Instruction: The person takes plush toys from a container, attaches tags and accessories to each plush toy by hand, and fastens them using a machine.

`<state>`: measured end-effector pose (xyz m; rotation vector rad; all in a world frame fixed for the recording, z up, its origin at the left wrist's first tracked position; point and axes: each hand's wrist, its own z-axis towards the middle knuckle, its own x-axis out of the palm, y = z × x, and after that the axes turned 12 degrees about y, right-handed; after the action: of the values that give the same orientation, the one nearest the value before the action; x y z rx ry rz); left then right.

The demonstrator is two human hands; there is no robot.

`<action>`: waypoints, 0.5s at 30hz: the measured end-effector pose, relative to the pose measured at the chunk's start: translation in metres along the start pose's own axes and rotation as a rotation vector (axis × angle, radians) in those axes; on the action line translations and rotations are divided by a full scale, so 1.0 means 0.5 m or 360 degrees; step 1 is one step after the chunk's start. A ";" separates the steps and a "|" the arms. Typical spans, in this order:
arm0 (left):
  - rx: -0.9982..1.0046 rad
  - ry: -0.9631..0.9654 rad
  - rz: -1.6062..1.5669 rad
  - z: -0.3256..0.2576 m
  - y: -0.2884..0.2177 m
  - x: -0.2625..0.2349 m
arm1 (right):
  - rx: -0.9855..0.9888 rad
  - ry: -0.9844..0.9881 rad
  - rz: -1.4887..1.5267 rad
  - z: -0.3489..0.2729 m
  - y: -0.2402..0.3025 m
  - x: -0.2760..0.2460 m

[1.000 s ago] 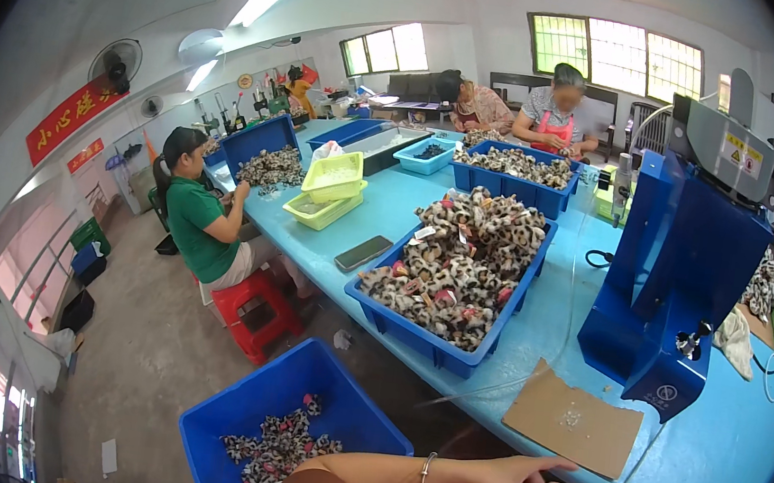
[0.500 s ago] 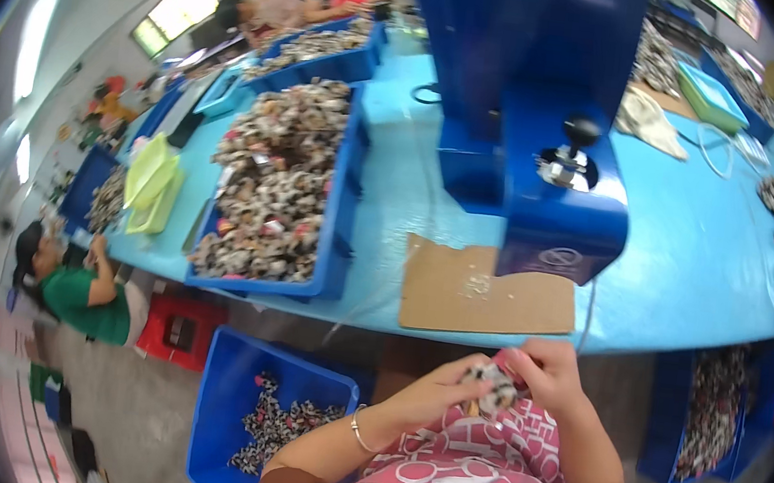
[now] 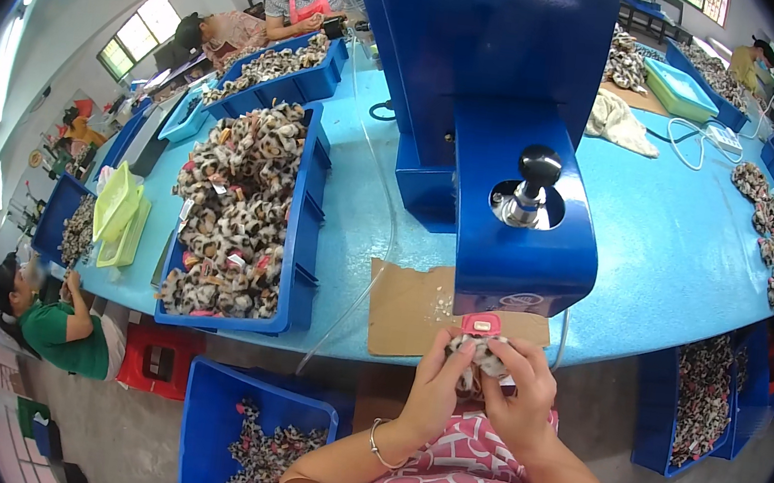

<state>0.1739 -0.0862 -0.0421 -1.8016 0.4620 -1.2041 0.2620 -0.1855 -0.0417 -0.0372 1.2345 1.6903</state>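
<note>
Between my two hands is a small spotted plush piece (image 3: 479, 357) in white, black and tan fur. A pink part (image 3: 482, 325) with a pale rectangle in its middle sticks up from its far end. My left hand (image 3: 433, 385) grips the plush from the left, thumb on top of the fur. My right hand (image 3: 525, 391) closes on it from the right with bent fingers. The plush is right at the near face of a blue machine (image 3: 522, 271) with a black ball knob (image 3: 540, 165); I cannot tell whether they touch. Cardboard (image 3: 403, 310) lies under the machine's head.
A blue crate (image 3: 302, 260) heaped with spotted plush pieces stands on the light-blue table (image 3: 364, 191). Below the table edge sit a blue bin (image 3: 219, 413) at left and another blue crate (image 3: 659, 406) at right. A thin hose (image 3: 384, 251) crosses the tabletop. Co-workers sit at left and far side.
Both hands have moved forward from over my apron to the machine's near edge, carrying the plush. Its pink part now points away from me. The whole view has shifted a little.
</note>
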 end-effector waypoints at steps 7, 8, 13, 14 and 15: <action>0.0031 0.0027 -0.0349 0.039 -0.032 0.012 | -0.0121 -0.0199 0.0009 0.038 -0.016 -0.003; 0.0074 0.0014 -0.0379 0.039 -0.032 0.013 | -0.0139 -0.0217 0.0067 0.043 -0.014 -0.004; 0.0178 0.0013 -0.0397 0.048 -0.044 0.017 | -0.0117 -0.0263 0.0085 0.063 -0.002 -0.007; 0.0202 0.0000 -0.0376 0.049 -0.048 0.022 | -0.0112 -0.0266 0.0077 0.066 -0.001 -0.009; 0.0201 -0.0001 -0.0375 0.049 -0.051 0.026 | -0.0110 -0.0267 0.0078 0.068 0.001 -0.010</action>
<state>0.1969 -0.0703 -0.0168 -1.7831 0.1713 -1.3612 0.2809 -0.1641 -0.0223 0.0917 1.0597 1.7409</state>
